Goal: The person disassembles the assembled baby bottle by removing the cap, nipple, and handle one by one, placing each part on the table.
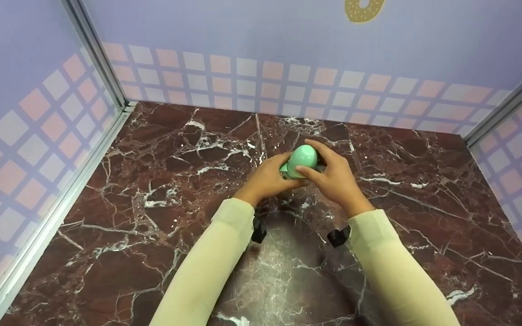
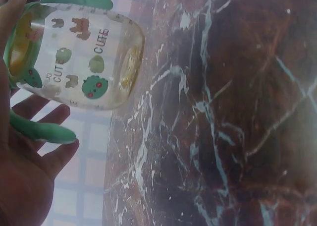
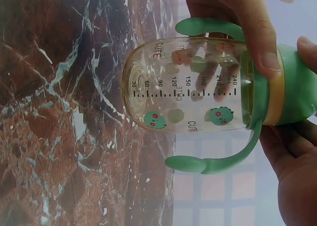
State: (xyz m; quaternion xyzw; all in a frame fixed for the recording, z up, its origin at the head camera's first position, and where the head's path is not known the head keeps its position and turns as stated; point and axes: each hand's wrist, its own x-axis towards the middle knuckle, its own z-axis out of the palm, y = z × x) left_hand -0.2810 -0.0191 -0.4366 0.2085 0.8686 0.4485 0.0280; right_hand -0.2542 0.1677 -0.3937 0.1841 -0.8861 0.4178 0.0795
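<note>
Between the two hands was the baby bottle [image 3: 168, 104], base down and top up, its clear body reaching below the grip. The left hand [image 1: 265, 179] held it around the neck, with the thumb pressed on the yellow ring [image 3: 276, 99] and the fingers wrapped behind. Just above that hold, the right hand [image 1: 333, 176] gripped the green lid [image 1: 305, 156], thumb on the near side and fingers curved round the far side. Neither hand was spread wide; each was bent to the width of what it held. No gap was plain between lid and ring. Two green handles [image 3: 218, 164] stuck out below the hands, one on either side of the body. Underneath lay the dark marbled table [image 1: 129, 217]; whether the base touched it could not be told. Good handling here seemed to call for a steady left hand, close under the ring, firm without squeezing the clear wall, and a right hand that spread its pressure evenly around the lid, square to the bottle. The smooth, curved lid looked easy to slip on, so full finger contact probably served better than the tips alone.
</note>
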